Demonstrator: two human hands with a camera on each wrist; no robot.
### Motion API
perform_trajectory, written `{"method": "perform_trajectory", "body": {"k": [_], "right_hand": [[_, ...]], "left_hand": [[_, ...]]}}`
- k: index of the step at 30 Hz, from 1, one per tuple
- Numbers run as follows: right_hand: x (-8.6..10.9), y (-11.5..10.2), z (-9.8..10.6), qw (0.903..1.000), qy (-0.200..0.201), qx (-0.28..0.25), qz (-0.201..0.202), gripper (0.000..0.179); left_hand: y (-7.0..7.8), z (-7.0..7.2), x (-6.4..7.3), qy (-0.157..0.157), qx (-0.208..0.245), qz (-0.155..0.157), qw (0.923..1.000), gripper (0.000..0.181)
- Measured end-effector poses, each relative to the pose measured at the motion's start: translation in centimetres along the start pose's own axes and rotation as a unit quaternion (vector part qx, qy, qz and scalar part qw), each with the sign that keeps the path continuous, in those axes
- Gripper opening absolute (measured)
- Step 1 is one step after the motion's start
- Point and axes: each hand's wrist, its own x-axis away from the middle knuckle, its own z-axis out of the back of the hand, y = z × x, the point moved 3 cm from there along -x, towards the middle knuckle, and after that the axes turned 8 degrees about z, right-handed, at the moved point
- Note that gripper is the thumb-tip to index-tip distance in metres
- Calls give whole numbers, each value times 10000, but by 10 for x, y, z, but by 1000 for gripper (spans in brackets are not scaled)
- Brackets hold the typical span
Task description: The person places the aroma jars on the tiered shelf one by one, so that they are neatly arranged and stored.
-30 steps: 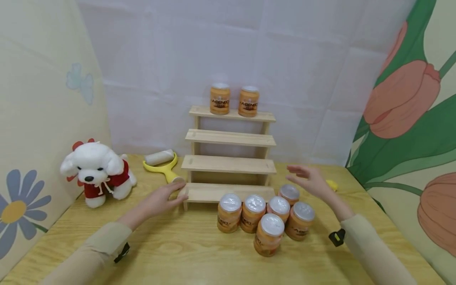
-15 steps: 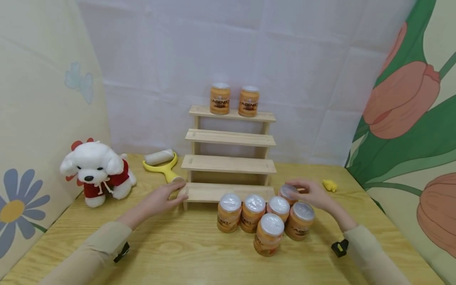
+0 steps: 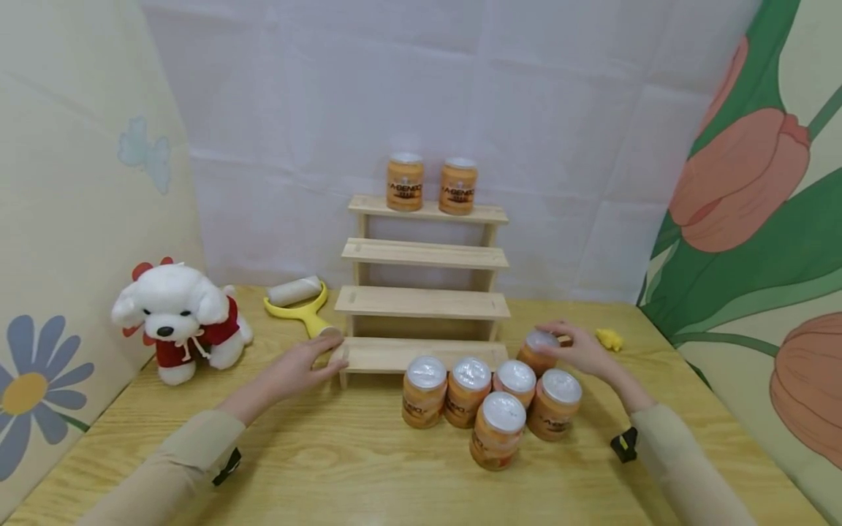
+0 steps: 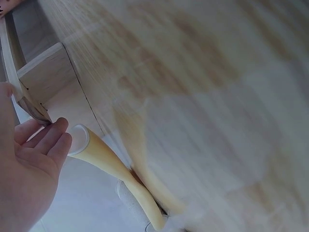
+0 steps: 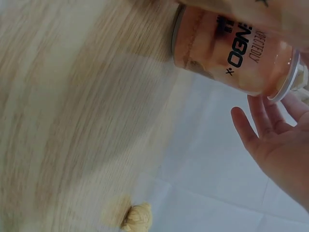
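Note:
My right hand (image 3: 579, 351) grips an orange can (image 3: 531, 356) with a silver lid near its top, at the right end of a stepped wooden display rack (image 3: 421, 301). In the right wrist view the fingers (image 5: 258, 116) curve beside a can's lid. My left hand (image 3: 296, 372) holds the left end of the rack's lowest step, thumb in front; in the left wrist view its fingers (image 4: 53, 140) bend at the board's end. Several more orange cans (image 3: 496, 442) stand upright in front of the rack. Two cans (image 3: 404, 184) stand on its top step.
A yellow-handled lint roller (image 3: 305, 310) lies left of the rack, its handle end close to my left hand. A white plush dog (image 3: 177, 314) in red sits farther left. A small yellow figure (image 3: 609, 340) lies behind my right hand. A white cloth (image 3: 559, 146) hangs behind.
My right hand came down onto the rearmost can, took hold of it and shifted it slightly back and right, away from the others. The left hand stayed on the rack.

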Motion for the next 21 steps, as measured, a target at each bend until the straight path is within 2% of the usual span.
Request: {"method": "perform_trajectory", "body": {"k": [9, 15, 21], "right_hand": [[-2, 4, 2, 9993, 116, 354, 61, 50], [0, 8, -1, 9989, -60, 392, -257, 67], [1, 10, -2, 9981, 72, 343, -500, 65]], "left_hand": [[-2, -2, 0, -22, -34, 54, 10000, 55], [-1, -1, 1, -33, -26, 74, 10000, 55], [-1, -1, 0, 18, -71, 68, 9999, 54]]}}
